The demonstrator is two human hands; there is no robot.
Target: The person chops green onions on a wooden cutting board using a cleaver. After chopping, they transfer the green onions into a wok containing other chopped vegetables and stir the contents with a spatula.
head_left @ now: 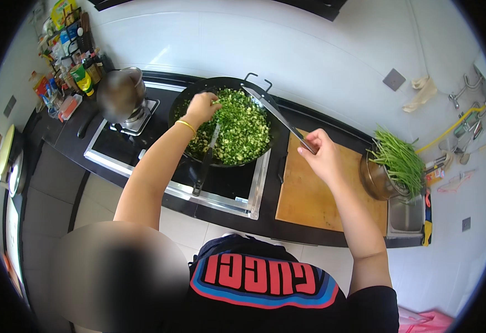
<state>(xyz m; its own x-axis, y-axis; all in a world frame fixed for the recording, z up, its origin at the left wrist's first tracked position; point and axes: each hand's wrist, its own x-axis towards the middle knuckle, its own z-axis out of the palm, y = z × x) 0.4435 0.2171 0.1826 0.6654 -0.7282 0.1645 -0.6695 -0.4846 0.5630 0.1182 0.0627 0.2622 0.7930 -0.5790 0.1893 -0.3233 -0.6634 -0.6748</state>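
Note:
A wide black wok (177, 112) stands on the hob, full of finely chopped greens mixed with pale yellow bits (240, 125). My left hand (201, 108) is over its left side, fingers curled together at the greens with green bits at the fingertips. In my right hand (320, 152) is a long metal knife (273, 109), gripped by its handle. Its blade, seen nearly edge-on, slants up-left over the wok's right rim. A spatula (202, 175) with a black handle rests in the wok, its metal end partly buried in the greens.
A wooden cutting board (315, 194) lies right of the hob. Beyond it a metal bowl (377, 178) holds long green stalks (398, 158) beside a small sink (406, 216). A pot (122, 94) stands on the left burner, near several bottles (90, 69). A blurred shape covers the lower left.

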